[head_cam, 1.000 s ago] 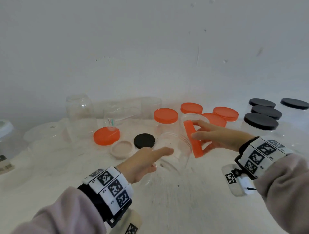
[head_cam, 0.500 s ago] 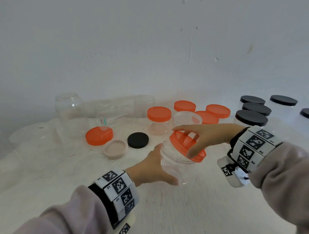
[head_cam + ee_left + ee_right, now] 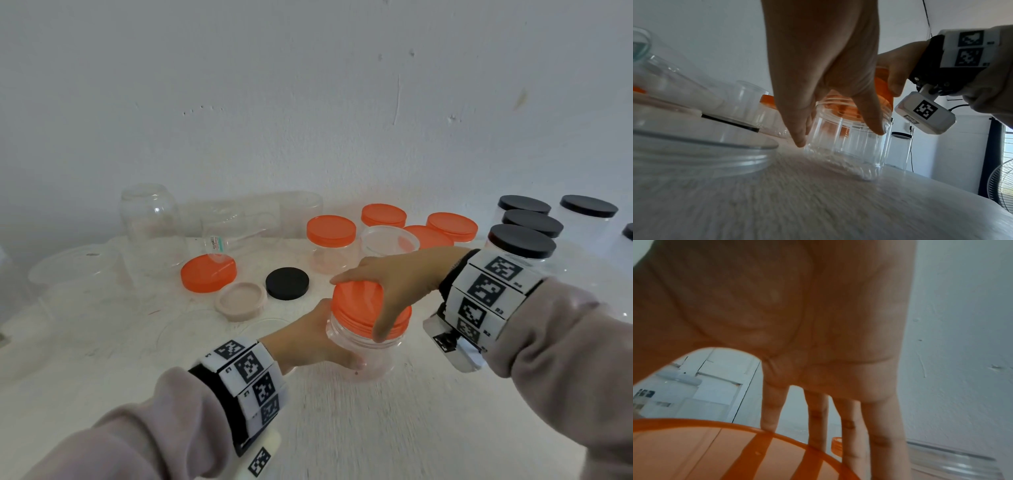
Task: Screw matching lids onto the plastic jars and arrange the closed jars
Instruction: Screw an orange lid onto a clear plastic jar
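- Sitting on the mouth of the clear jar (image 3: 363, 349) is an orange lid (image 3: 359, 305), slightly tilted, under the palm of the right hand (image 3: 397, 277)
- right fingers (image 3: 818, 415) spread over the lid top, thumb curled down against its near rim, so the hand grips the lid
- left hand (image 3: 308, 339) wraps the jar's side from the left, fingers (image 3: 799, 128) curled round the far wall and thumb on the near wall; the jar stands on the white bench (image 3: 376, 428)
- just beyond the left fingers lie a loose black lid (image 3: 287, 283), a beige lid (image 3: 240, 301) turned hollow side up, and a loose orange lid (image 3: 208, 272)
- beyond the right fingers stands an open jar (image 3: 388, 240) among orange-lidded jars (image 3: 331, 236)
- farther behind the right wrist stand black-lidded jars (image 3: 520, 241)
- far left of the left hand, near the wall, are uncapped clear jars (image 3: 150, 222), some lying on their sides
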